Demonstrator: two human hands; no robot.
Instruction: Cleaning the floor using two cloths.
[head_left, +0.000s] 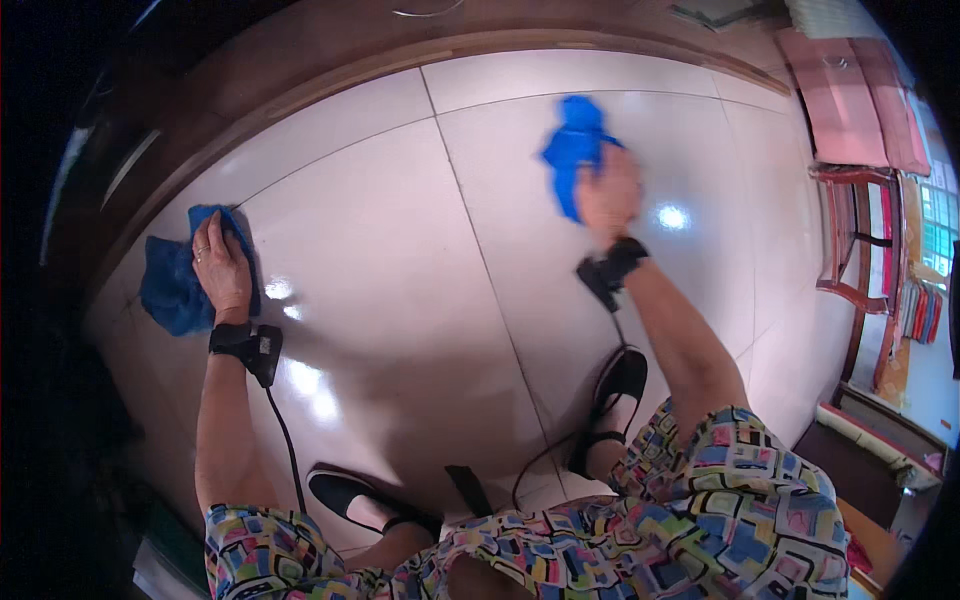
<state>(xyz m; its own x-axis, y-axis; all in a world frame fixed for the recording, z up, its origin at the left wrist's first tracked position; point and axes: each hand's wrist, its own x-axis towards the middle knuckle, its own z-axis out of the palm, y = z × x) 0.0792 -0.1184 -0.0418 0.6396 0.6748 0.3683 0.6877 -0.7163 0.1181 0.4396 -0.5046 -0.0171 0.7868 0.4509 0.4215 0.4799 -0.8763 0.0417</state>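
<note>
At the left, a dark blue cloth (pixel 178 286) lies rumpled on the pale tiled floor. My left hand (pixel 222 268) rests on it, fingers slightly bent over a fold, with a ring on one finger. Farther out and to the right, a bright blue cloth (pixel 575 150) is bunched on the tiles. My right hand (pixel 610 192) holds it; motion blurs both hand and cloth, so single fingers are hard to make out. Each wrist wears a black strap with a small device and a cable.
Glossy white tiles (pixel 370 240) reflect the lights. Dark wooden furniture (pixel 300 50) curves along the far and left sides. A wooden chair (pixel 855 240) with pink cloth over it stands at the right. My feet in black shoes (pixel 345 497) are close by, cables hanging near them.
</note>
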